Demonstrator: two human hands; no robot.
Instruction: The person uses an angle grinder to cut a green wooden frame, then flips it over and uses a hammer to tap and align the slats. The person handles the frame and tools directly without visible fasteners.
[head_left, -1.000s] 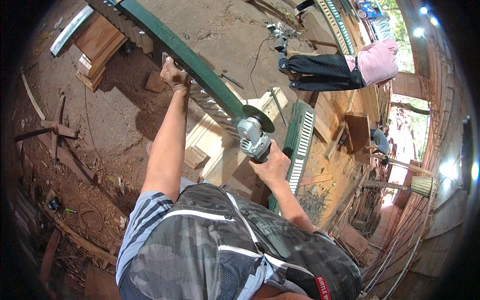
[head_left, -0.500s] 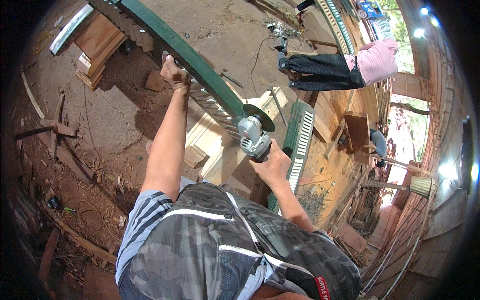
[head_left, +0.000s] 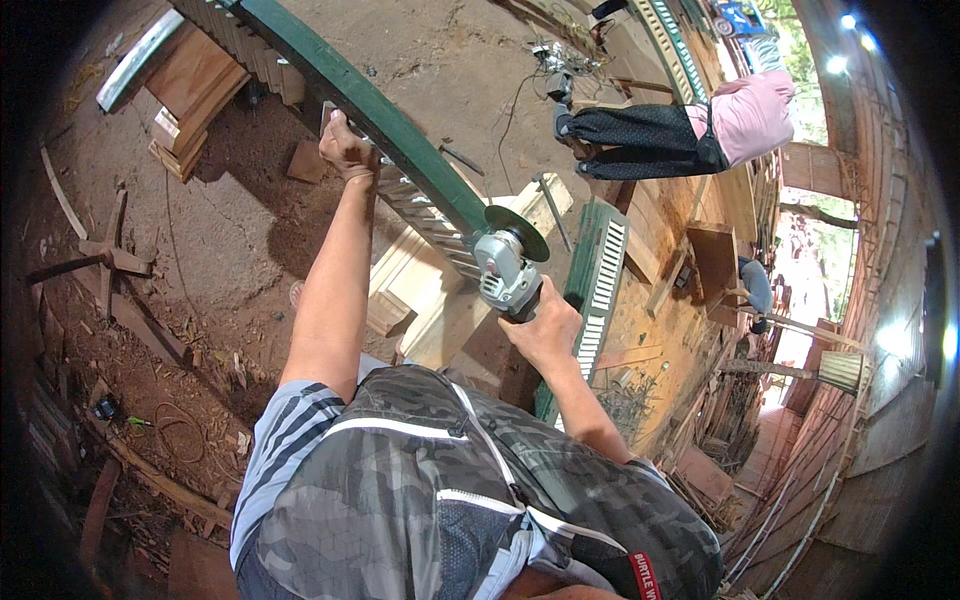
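In my right hand (head_left: 548, 325) is a grey angle grinder (head_left: 505, 275), with the fingers wrapped round its dark rear body. Its dark round disc (head_left: 517, 234) lies at the near end of a long green wooden shutter (head_left: 400, 150), seemingly close against it; whether they touch is hard to tell. The shutter runs away to the upper left, slats along its left side. My left hand (head_left: 347, 150) is closed at that slatted side, thumb up, near a small pale flat piece (head_left: 328, 115). Its fingers are partly hidden.
Pale timber (head_left: 440, 310) lies under the shutter's near end. Another green slatted shutter (head_left: 605, 260) stands to the right. A person in a pink top (head_left: 752, 118) bends over work at the upper right. Stacked wood (head_left: 195, 75) and a crossed wooden stand (head_left: 112, 257) are at left.
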